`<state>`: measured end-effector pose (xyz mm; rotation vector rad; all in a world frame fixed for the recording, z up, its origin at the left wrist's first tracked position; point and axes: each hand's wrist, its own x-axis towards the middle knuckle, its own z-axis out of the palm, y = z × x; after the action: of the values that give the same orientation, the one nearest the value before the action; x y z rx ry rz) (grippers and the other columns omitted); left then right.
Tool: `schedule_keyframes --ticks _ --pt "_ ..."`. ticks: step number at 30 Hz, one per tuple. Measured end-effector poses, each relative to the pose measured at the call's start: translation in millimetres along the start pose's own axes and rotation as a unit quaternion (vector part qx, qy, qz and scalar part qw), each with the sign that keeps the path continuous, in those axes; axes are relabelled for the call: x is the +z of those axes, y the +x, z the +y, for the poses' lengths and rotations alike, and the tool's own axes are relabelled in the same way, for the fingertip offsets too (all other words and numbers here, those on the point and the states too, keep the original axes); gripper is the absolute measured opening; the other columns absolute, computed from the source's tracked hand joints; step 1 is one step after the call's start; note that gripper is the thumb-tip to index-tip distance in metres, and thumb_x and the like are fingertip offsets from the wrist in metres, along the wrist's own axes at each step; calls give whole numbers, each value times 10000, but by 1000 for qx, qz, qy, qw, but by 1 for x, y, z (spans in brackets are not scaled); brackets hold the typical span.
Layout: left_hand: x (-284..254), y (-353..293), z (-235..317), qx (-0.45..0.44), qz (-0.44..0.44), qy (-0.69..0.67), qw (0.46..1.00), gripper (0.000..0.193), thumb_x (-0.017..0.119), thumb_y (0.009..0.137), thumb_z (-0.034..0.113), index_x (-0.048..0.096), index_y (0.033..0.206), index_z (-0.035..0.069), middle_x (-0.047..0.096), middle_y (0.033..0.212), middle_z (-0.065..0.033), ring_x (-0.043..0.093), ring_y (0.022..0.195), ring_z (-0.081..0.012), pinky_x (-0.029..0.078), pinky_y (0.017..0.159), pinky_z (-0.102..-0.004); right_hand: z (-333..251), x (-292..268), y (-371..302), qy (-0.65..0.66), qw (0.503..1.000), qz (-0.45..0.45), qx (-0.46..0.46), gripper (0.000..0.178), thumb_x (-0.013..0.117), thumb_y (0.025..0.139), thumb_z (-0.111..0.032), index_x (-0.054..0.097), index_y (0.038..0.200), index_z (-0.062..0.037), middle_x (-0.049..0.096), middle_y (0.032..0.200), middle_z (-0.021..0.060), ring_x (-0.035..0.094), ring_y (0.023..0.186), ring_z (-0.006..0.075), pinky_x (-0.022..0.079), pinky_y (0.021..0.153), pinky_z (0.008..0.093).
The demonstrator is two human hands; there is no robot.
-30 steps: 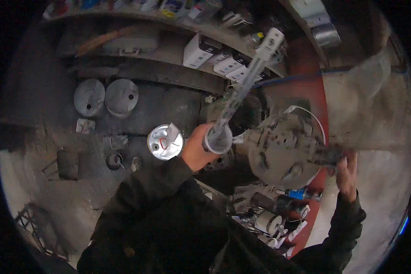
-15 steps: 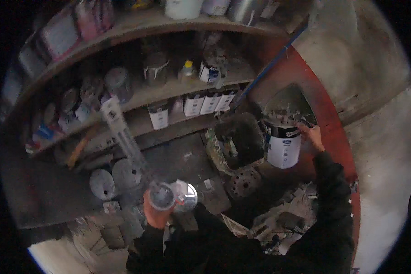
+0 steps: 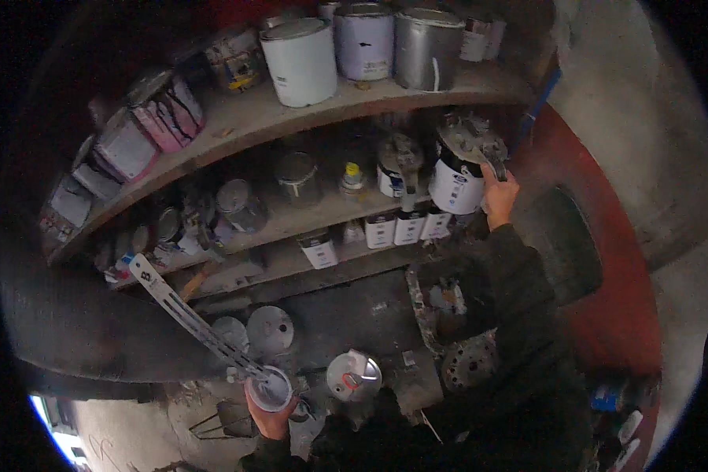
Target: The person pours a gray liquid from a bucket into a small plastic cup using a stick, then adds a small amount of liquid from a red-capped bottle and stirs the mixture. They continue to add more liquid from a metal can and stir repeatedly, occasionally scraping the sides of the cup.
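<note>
Using the silver can (image 3: 346, 387) with the red loop on top as the reference point, since it's right in front of me on the bench. My left hand (image 3: 269, 421) is just left of it, fingers wrapped around a pale cup (image 3: 285, 403). There's a long slotted stick (image 3: 187, 316) in that cup, its bottom end inside and the rest leaning way out, up and to the left of the silver can.

My right hand (image 3: 499, 197) is well beyond the silver can and off to its right, up at shelf height. It's closed on the handle bit at the lid of a white can with a black band (image 3: 455, 189). Honestly can't tell if that can's bottom is on the shelf (image 3: 322, 206) or hanging free.

Other stuff: two round grey lids (image 3: 270, 330) sit beyond the silver can and left of it, a grubby basin (image 3: 425, 311) is beyond it to the right, and a disc with holes (image 3: 470, 366) is to its right, nearer than the basin. Straight past it, up on the shelf, is a small yellow-capped bottle (image 3: 352, 184).
</note>
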<state>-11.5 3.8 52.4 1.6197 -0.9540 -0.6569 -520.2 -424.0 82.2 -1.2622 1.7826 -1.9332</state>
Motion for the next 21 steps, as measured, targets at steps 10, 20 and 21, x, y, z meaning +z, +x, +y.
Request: schedule_keyframes --ticks 10,20,21 --pt "-12 -16 39 -17 -3 180 983 956 989 607 169 489 1404 -3 586 1328 -130 605 1195 -260 492 1024 -396 84 41 47 -103 994 9 -44 736 775 891 -534 620 1305 54 715 1069 198 686 932 307 550 830 426" --pt "-2 9 37 105 -246 32 963 946 1006 627 198 501 1408 24 651 1279 -140 650 1172 -259 527 994 -399 -268 -8 -241 124 798 -588 -36 600 872 793 -127 599 1323 -65 679 1212 70 641 814 89 537 710 277" --pt "2 10 35 146 -268 -2 952 815 936 684 91 533 1390 39 621 1327 -133 621 1221 -253 497 1030 -383 -298 -15 -267 94 763 -637 -56 719 916 747 -162 561 1364 -57 660 1248 73 630 744 71 515 621 271"
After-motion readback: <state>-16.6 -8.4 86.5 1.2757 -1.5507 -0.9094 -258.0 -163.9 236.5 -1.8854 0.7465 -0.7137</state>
